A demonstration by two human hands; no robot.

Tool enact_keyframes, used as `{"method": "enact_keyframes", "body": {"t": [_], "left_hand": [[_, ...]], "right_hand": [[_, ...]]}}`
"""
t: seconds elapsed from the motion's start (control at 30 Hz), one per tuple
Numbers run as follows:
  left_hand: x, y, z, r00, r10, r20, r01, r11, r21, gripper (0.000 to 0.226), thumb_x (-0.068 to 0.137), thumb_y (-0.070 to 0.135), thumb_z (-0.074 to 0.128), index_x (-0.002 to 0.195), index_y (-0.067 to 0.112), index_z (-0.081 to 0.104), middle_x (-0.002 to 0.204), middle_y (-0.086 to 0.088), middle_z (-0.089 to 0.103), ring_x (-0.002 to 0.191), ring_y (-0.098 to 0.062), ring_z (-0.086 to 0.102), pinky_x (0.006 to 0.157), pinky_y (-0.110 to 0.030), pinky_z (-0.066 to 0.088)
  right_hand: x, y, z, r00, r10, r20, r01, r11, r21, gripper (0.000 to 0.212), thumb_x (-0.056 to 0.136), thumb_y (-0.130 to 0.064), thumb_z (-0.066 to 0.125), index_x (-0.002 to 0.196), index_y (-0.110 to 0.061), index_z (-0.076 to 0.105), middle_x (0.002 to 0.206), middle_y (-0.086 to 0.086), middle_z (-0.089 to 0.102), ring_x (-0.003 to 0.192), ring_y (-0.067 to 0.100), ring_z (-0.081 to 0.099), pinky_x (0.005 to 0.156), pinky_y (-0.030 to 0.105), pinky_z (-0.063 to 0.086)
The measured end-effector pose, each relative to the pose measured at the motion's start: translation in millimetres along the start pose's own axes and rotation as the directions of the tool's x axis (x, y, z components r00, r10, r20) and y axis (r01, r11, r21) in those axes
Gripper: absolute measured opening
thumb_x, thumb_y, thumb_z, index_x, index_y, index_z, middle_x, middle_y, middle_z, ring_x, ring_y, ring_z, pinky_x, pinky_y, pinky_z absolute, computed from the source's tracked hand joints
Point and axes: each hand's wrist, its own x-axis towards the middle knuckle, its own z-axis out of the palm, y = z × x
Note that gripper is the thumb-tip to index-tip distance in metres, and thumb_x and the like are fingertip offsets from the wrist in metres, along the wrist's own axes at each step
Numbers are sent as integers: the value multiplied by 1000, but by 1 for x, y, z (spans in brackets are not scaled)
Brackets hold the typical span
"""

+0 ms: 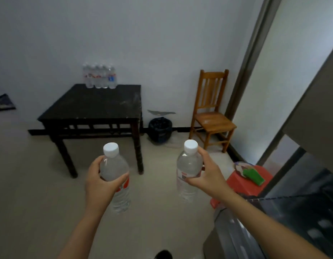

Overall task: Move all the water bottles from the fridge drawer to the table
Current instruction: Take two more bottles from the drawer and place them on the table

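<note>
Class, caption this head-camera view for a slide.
Left hand holds the left bottle, right hand the right bottle, before a dark table bearing more bottles.

Two held bottles [114,165] [189,163], one blurred bottle cluster [100,76], one table [90,105], one chair [212,120].

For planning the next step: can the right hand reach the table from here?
Probably not yet. The right hand grips a bottle, and the table stands farther off across bare floor, beyond the outstretched arm. Nothing blocks the path, so stepping closer should suffice.

Table bottles [100,76] blurred, count unclear; fridge [302,221] cut off at right edge.
</note>
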Motion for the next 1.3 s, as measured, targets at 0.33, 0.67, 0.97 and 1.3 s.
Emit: {"method": "enact_keyframes", "body": {"t": [0.33, 0.67, 0.97, 1.3], "left_hand": [[-73, -11, -116, 937, -102, -335, 157, 978, 140, 73, 58, 18, 85, 108, 49, 41, 99, 13, 53, 91, -17, 54, 67, -29, 48], [-78, -5, -153, 929, -131, -346, 189, 972, 139, 76, 57, 18, 86, 116, 38, 44, 106, 5, 53, 99, -24, 56, 81, -44, 52], [-80, -13, -216, 896, -138, -422, 198, 975, 102, 73, 54, 17, 87, 113, 36, 47, 102, 11, 58, 94, -15, 59, 75, -41, 54], [-88, -37, -378, 800, -126, -587, 241, 963, 120, 78, 54, 27, 86, 120, 33, 44, 101, 14, 53, 83, 0, 54, 64, -20, 49]], "right_hand": [[-12, -29, 69, 944, -174, 279, 160, 984, 74, 82, 64, -34, 80, 117, -61, 24, 118, -22, 44, 105, -1, 47, 86, 18, 43], [-24, -46, 92, 930, -213, 301, 198, 977, 81, 86, 64, -34, 81, 115, -67, 21, 113, -26, 46, 98, -1, 51, 79, 14, 44], [-21, -96, 153, 902, -232, 365, 213, 973, 92, 84, 63, -34, 81, 114, -65, 23, 113, -19, 49, 100, 3, 51, 84, 25, 48], [-20, -228, 286, 836, -324, 443, 256, 944, 209, 79, 66, -30, 80, 127, -45, 32, 118, -7, 53, 103, 8, 53, 88, 25, 46]]}}
